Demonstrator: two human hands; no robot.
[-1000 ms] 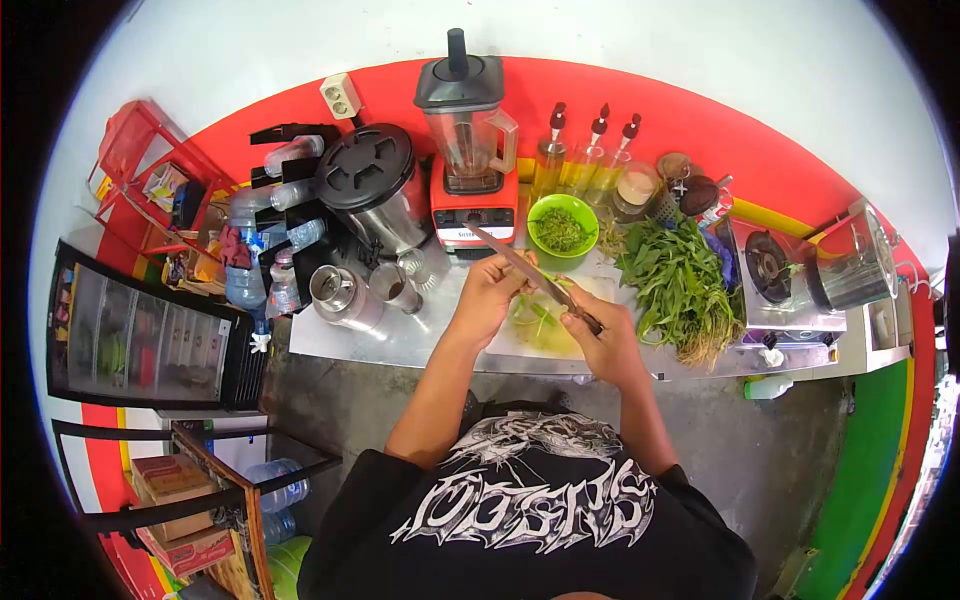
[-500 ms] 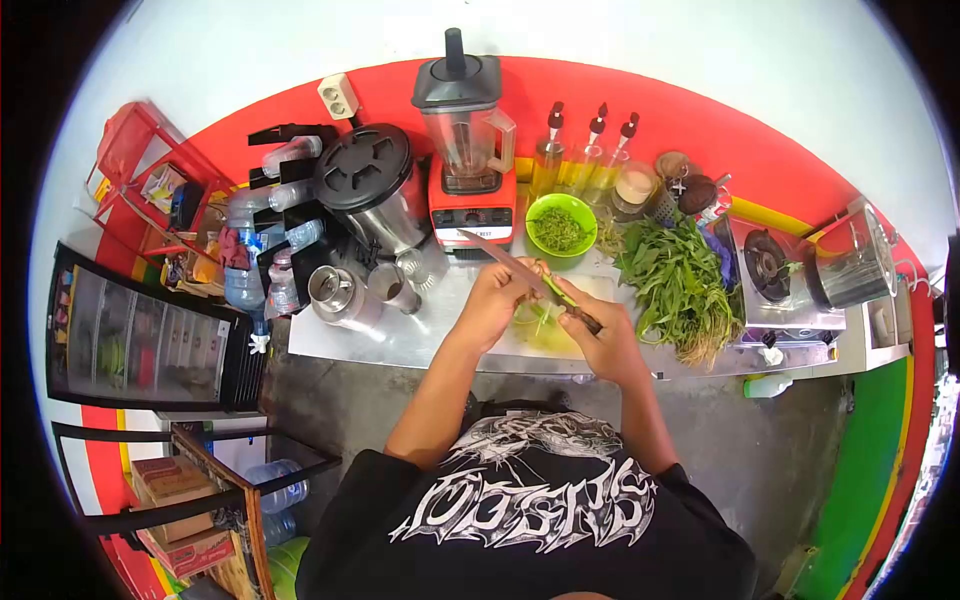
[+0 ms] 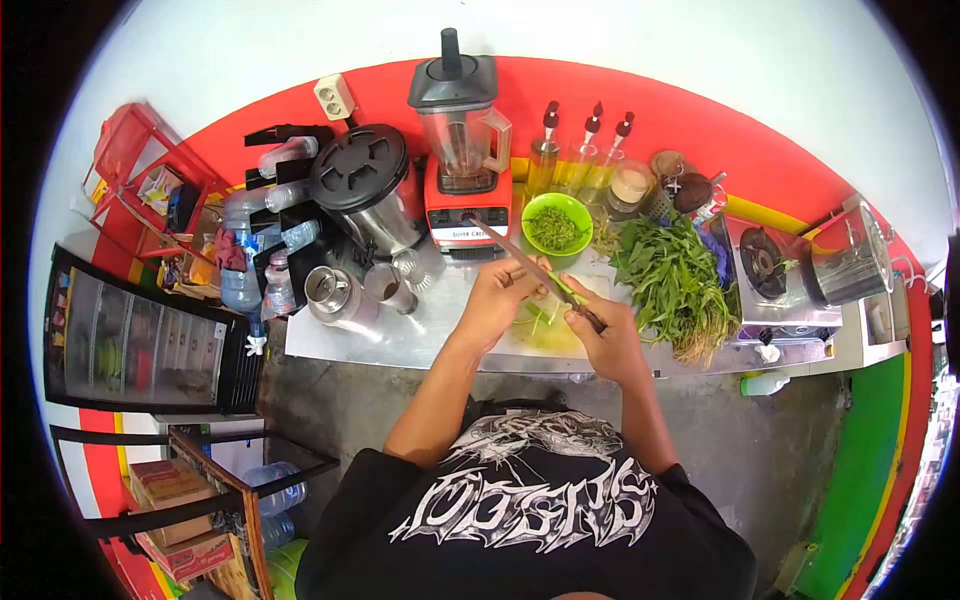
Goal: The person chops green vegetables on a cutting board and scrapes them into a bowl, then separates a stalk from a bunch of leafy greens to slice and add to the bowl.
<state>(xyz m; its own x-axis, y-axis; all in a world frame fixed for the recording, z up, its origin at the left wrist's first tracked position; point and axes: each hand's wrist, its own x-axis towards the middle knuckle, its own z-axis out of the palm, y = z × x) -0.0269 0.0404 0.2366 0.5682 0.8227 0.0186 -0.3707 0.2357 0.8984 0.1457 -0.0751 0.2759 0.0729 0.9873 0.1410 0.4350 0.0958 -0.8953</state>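
Observation:
My right hand [image 3: 610, 338] is closed around the handle of a long knife [image 3: 508, 247]. Its blade slants up to the left, past the fingers of my left hand [image 3: 497, 302]. A slim green stem [image 3: 567, 294] runs between both hands, pinched by my left fingers and lying along the blade. Beneath them is a pale cutting board [image 3: 562, 343] with light green cut pieces [image 3: 541, 318] on it. Just beyond, a lime-green bowl [image 3: 558, 222] holds chopped greens. To the right of my right hand lies a big bunch of leafy greens [image 3: 672, 268] with its roots on.
A red blender [image 3: 467, 205] stands behind the board, beside a steel pot with a black lid [image 3: 358, 168]. Metal cups [image 3: 390, 288] sit at left. Pump bottles [image 3: 543, 160] line the wall. A gas stove [image 3: 770, 275] is at far right.
The knife has turned slightly, its blade now flatter against the green stem. My hands stay close together in nearly the same place. The whole view has shifted slightly.

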